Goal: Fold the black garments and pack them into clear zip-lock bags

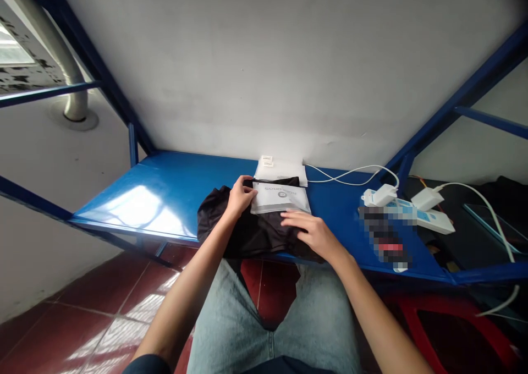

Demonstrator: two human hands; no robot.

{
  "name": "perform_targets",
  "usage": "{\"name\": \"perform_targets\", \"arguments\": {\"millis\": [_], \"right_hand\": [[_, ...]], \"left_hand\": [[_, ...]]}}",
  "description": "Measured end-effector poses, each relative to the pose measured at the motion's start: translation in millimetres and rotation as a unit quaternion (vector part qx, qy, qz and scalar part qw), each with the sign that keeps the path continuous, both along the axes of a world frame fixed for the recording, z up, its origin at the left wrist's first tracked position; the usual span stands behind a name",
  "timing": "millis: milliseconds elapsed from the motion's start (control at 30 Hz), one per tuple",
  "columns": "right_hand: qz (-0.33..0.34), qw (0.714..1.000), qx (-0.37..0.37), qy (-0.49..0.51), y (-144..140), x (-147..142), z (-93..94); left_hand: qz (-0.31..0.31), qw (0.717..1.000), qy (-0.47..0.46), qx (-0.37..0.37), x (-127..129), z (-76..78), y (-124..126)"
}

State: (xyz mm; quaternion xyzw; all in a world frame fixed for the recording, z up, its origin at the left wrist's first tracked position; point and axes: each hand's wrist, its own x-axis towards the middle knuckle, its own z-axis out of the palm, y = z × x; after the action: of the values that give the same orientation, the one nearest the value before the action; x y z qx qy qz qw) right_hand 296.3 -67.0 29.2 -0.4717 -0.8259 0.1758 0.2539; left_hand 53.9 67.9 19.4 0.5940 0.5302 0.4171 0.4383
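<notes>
A black cloth garment [264,236] lies bunched along the front edge of the blue table. On top of it rests a white, semi-clear plastic bag [280,198] with grey printing that reads upside down. My left hand [241,197] is closed at the bag's left edge, its fingers pinching black cloth by the bag's upper left corner. Flat over the bag's lower right corner and the cloth, my right hand [311,232] has its fingers stretched out. Behind the bag lies another white packet [274,169] with two small labels, partly covered by the black cloth.
To the right, a white power strip [433,220] carries plugged-in chargers, and a white cable [350,182] runs along the blue table [185,170]. A pixelated object [383,236] lies nearby. Blue metal bars [490,122] frame both sides; a red stool [449,308] stands below right.
</notes>
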Motion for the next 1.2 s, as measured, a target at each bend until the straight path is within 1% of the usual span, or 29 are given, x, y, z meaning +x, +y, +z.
{"name": "perform_targets", "arguments": {"millis": [67, 100, 133, 167, 200, 267, 300, 333, 367, 433, 467, 533, 633, 700, 767, 800, 867, 933, 967, 1033, 1100, 1133, 1200], "right_hand": [[0.069, 0.996, -0.044, 0.038, -9.2, 15.2, 0.5], [0.081, 0.993, -0.066, 0.046, -12.7, 21.1, 0.4], [0.078, 0.992, -0.077, 0.060, -14.5, 25.6, 0.0], [0.055, 0.992, -0.071, 0.083, -14.2, 28.7, -0.7], [0.010, 0.992, -0.052, 0.113, -11.2, 30.7, -1.8], [-0.125, 0.979, -0.010, 0.159, 2.1, 32.3, -5.6], [-0.189, 0.968, -0.008, 0.166, 11.7, 32.4, -8.2], [-0.235, 0.957, -0.021, 0.166, 22.4, 32.4, -10.8], [-0.257, 0.952, -0.042, 0.162, 33.4, 32.5, -13.0], [-0.249, 0.951, -0.074, 0.165, 54.7, 33.6, -14.1], [-0.236, 0.953, -0.076, 0.176, 64.6, 34.9, -12.2], [-0.220, 0.955, -0.049, 0.192, 84.3, 39.1, -3.1], [-0.219, 0.960, 0.007, 0.176, 120.6, 48.4, 17.2], [-0.228, 0.963, 0.020, 0.140, 150.4, 54.7, 27.3], [-0.236, 0.967, 0.008, 0.090, 178.7, 59.6, 30.1], [-0.241, 0.969, -0.001, 0.057, 190.2, 61.2, 28.5], [-0.246, 0.969, -0.015, -0.009, 205.4, 62.2, 20.2], [-0.233, 0.970, -0.022, -0.063, 211.5, 60.1, 7.7], [-0.217, 0.972, -0.026, -0.083, 212.3, 58.1, 0.9], [-0.174, 0.977, -0.046, -0.113, 212.5, 53.2, -12.0], [-0.142, 0.978, -0.074, -0.136, 213.0, 48.8, -21.3], [-0.135, 0.976, -0.087, -0.146, 213.4, 46.8, -23.3], [-0.131, 0.973, -0.097, -0.165, 212.1, 42.7, -20.1]], "left_hand": [[0.019, 1.000, 0.004, 0.010, -5.2, -4.5, 5.7], [0.023, 1.000, 0.008, 0.011, -7.7, -6.6, 8.0], [0.021, 1.000, 0.011, 0.012, -9.8, -8.4, 9.7], [0.016, 1.000, 0.015, 0.011, -11.5, -9.8, 10.8], [0.008, 1.000, 0.020, 0.011, -12.7, -10.5, 11.1], [-0.014, 0.999, 0.028, 0.014, -13.5, -9.9, 9.2], [-0.026, 0.999, 0.032, 0.018, -13.2, -8.4, 7.2], [-0.039, 0.998, 0.036, 0.024, -12.7, -6.0, 4.8], [-0.052, 0.997, 0.038, 0.033, -11.8, -2.7, 2.3], [-0.074, 0.995, 0.043, 0.060, -9.0, 7.2, -0.6], [-0.080, 0.993, 0.046, 0.079, -6.9, 13.8, 0.1], [-0.081, 0.988, 0.059, 0.121, -1.1, 29.4, 8.5], [-0.060, 0.978, 0.105, 0.168, 13.6, 50.9, 39.9], [-0.040, 0.970, 0.155, 0.184, 26.9, 56.3, 67.8], [-0.036, 0.958, 0.213, 0.188, 40.1, 50.6, 93.6], [-0.046, 0.951, 0.243, 0.183, 45.6, 44.0, 103.8], [-0.088, 0.936, 0.301, 0.159, 52.8, 25.7, 117.9], [-0.131, 0.918, 0.352, 0.130, 54.7, 6.1, 124.4], [-0.145, 0.908, 0.373, 0.120, 54.2, -2.4, 125.7], [-0.163, 0.892, 0.408, 0.107, 52.5, -14.1, 126.9], [-0.173, 0.878, 0.435, 0.098, 52.4, -17.0, 127.8], [-0.176, 0.873, 0.444, 0.095, 53.5, -14.9, 128.3], [-0.177, 0.866, 0.457, 0.096, 56.9, -3.7, 127.6]]}}
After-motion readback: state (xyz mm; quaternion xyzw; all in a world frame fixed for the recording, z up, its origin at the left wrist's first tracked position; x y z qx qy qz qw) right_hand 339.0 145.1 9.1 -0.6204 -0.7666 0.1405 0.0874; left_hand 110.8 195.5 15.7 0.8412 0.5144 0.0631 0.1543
